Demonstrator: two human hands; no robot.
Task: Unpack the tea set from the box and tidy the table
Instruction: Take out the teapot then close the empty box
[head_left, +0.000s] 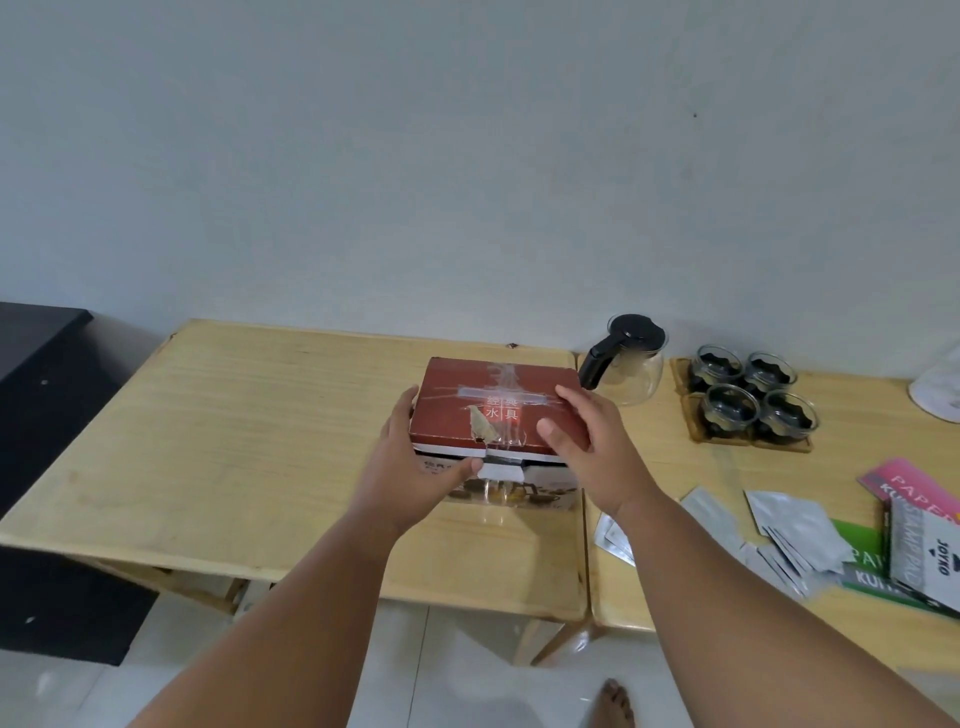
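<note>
A red-lidded cardboard box (493, 395) with clear tape across its top stands near the right end of the left wooden table (234, 447). My left hand (415, 462) grips its front left corner, thumb on the front flap. My right hand (582, 436) rests on the lid's right side with fingers spread over the edge. A glass teapot (626, 364) with a black lid and handle stands just right of the box. Several glass cups (748, 395) with dark insides sit on a wooden tray (698, 436) on the right table.
Silver sachets (795, 525) and coloured paper packets (914, 519) lie scattered on the right table's front. A white object (940, 389) is at the far right edge. Dark furniture (36, 353) stands left of the tables. My bare foot (615, 701) shows on the tiled floor.
</note>
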